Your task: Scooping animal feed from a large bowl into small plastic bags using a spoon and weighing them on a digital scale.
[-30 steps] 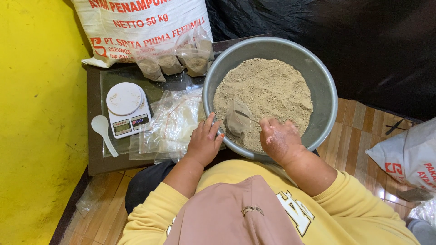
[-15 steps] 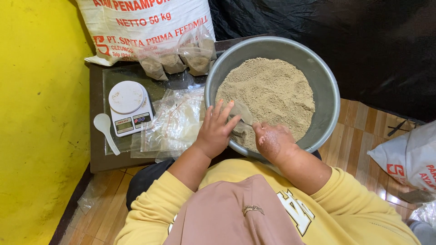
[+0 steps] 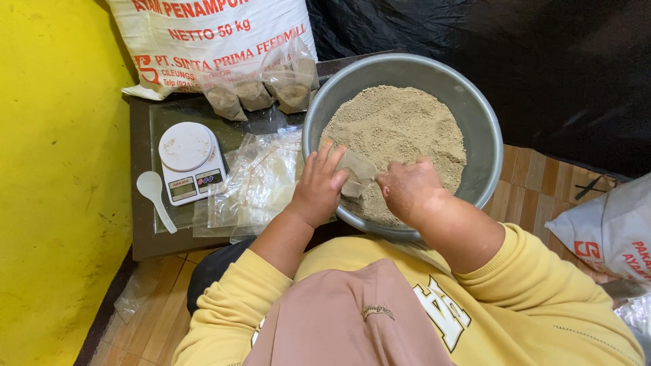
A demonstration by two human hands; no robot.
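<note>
A large grey basin (image 3: 485, 129) holds a mound of tan powdery feed (image 3: 400, 125). My left hand (image 3: 319, 184) rests over the basin's near rim and holds a small clear plastic bag (image 3: 356, 173) at its mouth. My right hand (image 3: 407, 190) is closed inside the basin beside the bag, dusted with feed; what it grips is hidden. Both hands touch the bag from opposite sides.
A small white kitchen scale (image 3: 188, 161) and a white plastic spoon (image 3: 154, 196) sit on the dark low table (image 3: 146, 244). Loose clear bags (image 3: 258, 179) lie beside the basin. Filled small bags (image 3: 261, 91) lean on a big white feed sack (image 3: 203, 34). Another sack (image 3: 610, 234) stands at right.
My left hand has moved from the basin's rim onto the small bag. My right hand has shifted left toward the bag, deeper into the feed.
</note>
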